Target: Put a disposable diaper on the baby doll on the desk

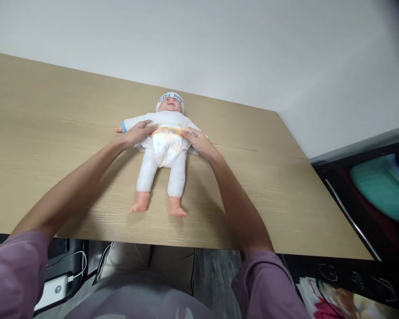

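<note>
A baby doll [168,117] lies on its back on the wooden table, dressed in white with blue cuffs and a lettered white cap [170,96]. Its head points away from me and its bare feet towards me. Around its hips sits a white diaper [168,148] with an orange and yellow printed waistband. My left hand [140,134] grips the waistband at the left side, fingers curled over its edge. On the opposite side, my right hand [198,141] pinches the other end of the waistband. The undersides of both hands' grips are hidden.
The table [69,102] reaches back to a white wall [219,48]. Beyond its right edge stands a dark unit with a blurred green item [381,188]. Below the front edge are a white power bank [51,292] with a cable and some colourful printed packaging [346,301].
</note>
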Tool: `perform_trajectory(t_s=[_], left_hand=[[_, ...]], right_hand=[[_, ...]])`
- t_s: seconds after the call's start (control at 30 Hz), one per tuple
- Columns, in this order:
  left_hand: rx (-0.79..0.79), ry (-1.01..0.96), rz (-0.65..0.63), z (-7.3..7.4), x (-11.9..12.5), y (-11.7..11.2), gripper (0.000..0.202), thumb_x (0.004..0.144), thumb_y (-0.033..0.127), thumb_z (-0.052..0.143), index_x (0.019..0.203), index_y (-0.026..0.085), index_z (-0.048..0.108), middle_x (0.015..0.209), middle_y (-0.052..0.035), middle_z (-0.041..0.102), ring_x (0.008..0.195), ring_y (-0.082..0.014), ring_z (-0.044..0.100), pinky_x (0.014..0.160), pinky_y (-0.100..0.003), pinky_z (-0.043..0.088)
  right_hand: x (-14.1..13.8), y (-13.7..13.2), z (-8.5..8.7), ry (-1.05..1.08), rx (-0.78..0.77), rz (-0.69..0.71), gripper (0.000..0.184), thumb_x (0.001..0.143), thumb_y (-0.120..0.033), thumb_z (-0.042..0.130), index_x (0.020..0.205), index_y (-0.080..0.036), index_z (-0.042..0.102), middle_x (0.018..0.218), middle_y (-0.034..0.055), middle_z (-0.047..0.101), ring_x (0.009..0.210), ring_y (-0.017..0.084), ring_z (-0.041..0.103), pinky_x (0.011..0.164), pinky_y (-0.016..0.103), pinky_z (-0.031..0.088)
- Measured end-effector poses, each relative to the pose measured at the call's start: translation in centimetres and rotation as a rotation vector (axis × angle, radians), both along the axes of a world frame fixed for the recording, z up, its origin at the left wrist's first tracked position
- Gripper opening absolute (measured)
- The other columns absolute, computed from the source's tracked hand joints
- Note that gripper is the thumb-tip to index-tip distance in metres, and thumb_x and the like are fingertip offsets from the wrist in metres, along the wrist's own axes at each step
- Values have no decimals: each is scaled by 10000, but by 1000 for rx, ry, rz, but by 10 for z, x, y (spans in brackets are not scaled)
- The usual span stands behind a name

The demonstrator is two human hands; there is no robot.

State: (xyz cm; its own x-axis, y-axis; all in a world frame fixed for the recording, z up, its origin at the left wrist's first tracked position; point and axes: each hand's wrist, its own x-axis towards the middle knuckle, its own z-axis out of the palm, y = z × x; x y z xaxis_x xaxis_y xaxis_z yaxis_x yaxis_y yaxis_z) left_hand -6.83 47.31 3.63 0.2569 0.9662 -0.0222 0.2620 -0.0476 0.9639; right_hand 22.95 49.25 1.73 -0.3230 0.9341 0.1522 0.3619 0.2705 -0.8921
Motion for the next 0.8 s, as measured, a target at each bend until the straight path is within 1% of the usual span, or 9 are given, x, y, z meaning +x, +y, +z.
perform_trajectory(t_s=[0.07, 0.13, 0.23, 0.3, 0.4, 0.47, 0.53, 0.67, 0.8], left_hand=[[-1, 8, -39, 4, -4, -13, 518, 930, 715, 779, 1048, 216, 700, 1004, -98, 748, 947, -282, 729, 820, -391, 565], [0, 76, -42, 10, -9, -20, 505, 944, 709, 771, 1071, 221, 731, 1023, -93, 779, 949, -281, 745, 817, -388, 575], [53, 241, 71, 23, -16, -19, 382, 989, 580, 759, 1159, 239, 732, 995, -67, 790, 894, -259, 731, 814, -384, 558], [164, 329, 167, 31, -15, -18, 295, 1011, 448, 737, 1219, 241, 706, 1037, -68, 799, 931, -255, 731, 872, -399, 562], [442, 414, 205, 38, 2, -23, 255, 1038, 346, 667, 1258, 218, 687, 1246, -115, 803, 1126, -277, 719, 1024, -445, 564], [628, 460, 146, 39, 24, -31, 269, 1075, 370, 609, 1272, 208, 695, 1335, -135, 786, 1245, -308, 682, 1122, -491, 535], [746, 517, 29, 36, 48, -38, 319, 1106, 430, 573, 1281, 207, 717, 1360, -144, 778, 1318, -341, 647, 1191, -536, 491], [787, 692, -172, 25, 83, -46, 424, 1113, 543, 574, 1295, 215, 773, 1435, -161, 755, 1384, -406, 592, 1196, -609, 450], [815, 825, -161, 14, 88, -46, 531, 1092, 642, 614, 1347, 214, 797, 1479, -173, 738, 1394, -454, 554, 1168, -648, 434]], right_hand=[[6, -14, 3, 34, -80, 87, 524, 1006, -722, 700, 1199, -247, 808, 1267, 68, 849, 1160, 293, 767, 1083, 457, 630], [11, -23, 5, 45, -84, 108, 525, 1010, -730, 703, 1167, -239, 802, 1210, 69, 858, 1073, 277, 787, 996, 419, 650], [21, -34, 2, -33, 42, -59, 442, 1053, -656, 648, 1098, -231, 763, 1010, 60, 842, 814, 245, 774, 846, 397, 642], [28, -45, -5, -130, 138, -206, 369, 1092, -560, 587, 1129, -230, 750, 975, 64, 835, 719, 238, 742, 819, 408, 624], [36, -69, -22, -291, 284, -352, 290, 1106, -439, 552, 1166, -233, 746, 1076, 108, 841, 892, 286, 774, 921, 443, 606], [39, -84, -35, -383, 350, -407, 244, 1094, -398, 564, 1137, -230, 736, 1150, 142, 824, 1062, 322, 765, 1001, 464, 590], [39, -93, -47, -442, 366, -429, 202, 1077, -387, 589, 1103, -228, 713, 1227, 167, 794, 1123, 329, 741, 1037, 474, 580], [39, -91, -61, -494, 308, -457, 209, 1048, -454, 658, 1059, -246, 650, 1185, 152, 760, 1031, 311, 702, 990, 464, 580], [40, -83, -63, -484, 178, -501, 268, 1007, -512, 705, 1001, -274, 581, 1005, 86, 733, 971, 304, 681, 913, 432, 571]])
